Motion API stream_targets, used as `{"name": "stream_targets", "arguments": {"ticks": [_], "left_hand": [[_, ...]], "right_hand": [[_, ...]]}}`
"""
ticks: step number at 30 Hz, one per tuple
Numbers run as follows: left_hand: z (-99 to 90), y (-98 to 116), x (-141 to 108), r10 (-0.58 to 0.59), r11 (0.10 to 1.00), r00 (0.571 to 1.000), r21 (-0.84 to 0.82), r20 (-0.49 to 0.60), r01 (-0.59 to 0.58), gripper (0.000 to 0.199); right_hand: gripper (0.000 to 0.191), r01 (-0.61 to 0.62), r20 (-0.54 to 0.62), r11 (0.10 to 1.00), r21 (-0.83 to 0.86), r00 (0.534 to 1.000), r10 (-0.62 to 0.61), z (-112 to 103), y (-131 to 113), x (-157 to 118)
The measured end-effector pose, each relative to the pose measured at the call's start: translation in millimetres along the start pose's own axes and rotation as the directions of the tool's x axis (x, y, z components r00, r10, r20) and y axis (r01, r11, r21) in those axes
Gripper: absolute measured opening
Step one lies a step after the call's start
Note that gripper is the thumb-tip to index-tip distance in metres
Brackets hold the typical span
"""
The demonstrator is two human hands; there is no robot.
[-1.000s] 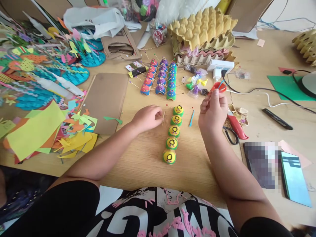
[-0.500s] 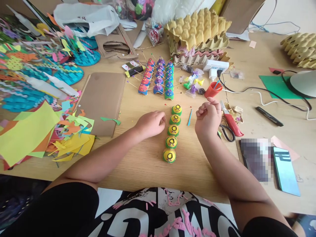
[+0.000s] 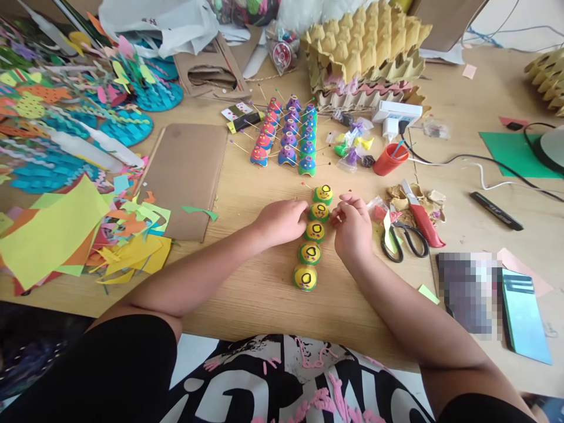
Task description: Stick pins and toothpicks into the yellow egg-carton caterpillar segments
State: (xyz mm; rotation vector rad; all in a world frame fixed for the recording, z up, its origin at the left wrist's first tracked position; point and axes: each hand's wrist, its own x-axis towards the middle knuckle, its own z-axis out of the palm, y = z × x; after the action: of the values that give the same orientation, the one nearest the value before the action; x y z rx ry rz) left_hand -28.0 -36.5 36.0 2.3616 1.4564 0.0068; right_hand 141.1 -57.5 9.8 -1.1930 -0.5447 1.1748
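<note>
A row of several egg-carton cups, painted yellow on green with black rings and small coloured dots on top, runs away from me on the table. My left hand lies against the left side of the row near its far end, fingers curled together. Whatever is in them is hidden. On the other side, my right hand is close to the second cup from the far end, thumb and finger pinched. I cannot make out what it holds. Red-tipped sticks show beside the farthest cup.
Behind stand painted egg-carton rows with pins sticking out sideways. A red cup, scissors and a red-handled knife lie to the right. Cardboard and paper scraps are left. Egg trays are stacked behind.
My right hand has moved left and down to the row, uncovering the scissors; the blue stick is now out of sight. My left hand stays beside the row. The view has shifted slightly.
</note>
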Motion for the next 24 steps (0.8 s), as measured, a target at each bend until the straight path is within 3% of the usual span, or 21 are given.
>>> {"name": "stream_targets", "arguments": {"ticks": [11,18,21,24], "left_hand": [[-0.6,-0.9,28.8,-0.042,0.990,0.999,-0.138,-0.030,0.038,0.027],[0.1,-1.0,37.4,-0.042,0.990,0.997,-0.136,-0.059,0.034,0.030],[-5.6,1.2,29.5,-0.029,0.993,0.990,-0.117,-0.138,0.012,0.032],[-17.0,11.7,13.4,0.047,0.980,0.964,-0.174,-0.261,-0.095,0.025]], "right_hand": [[0.013,0.056,-0.024,0.998,-0.001,0.998,-0.056,9.2,-4.0,31.1],[0.014,0.037,-0.048,0.999,0.005,0.998,-0.037,12.6,-10.0,44.2],[0.016,0.004,-0.068,0.997,0.076,0.998,0.001,14.0,-28.1,51.5],[0.016,-0.052,0.027,0.974,0.219,0.999,0.047,17.9,-68.7,44.8]]}}
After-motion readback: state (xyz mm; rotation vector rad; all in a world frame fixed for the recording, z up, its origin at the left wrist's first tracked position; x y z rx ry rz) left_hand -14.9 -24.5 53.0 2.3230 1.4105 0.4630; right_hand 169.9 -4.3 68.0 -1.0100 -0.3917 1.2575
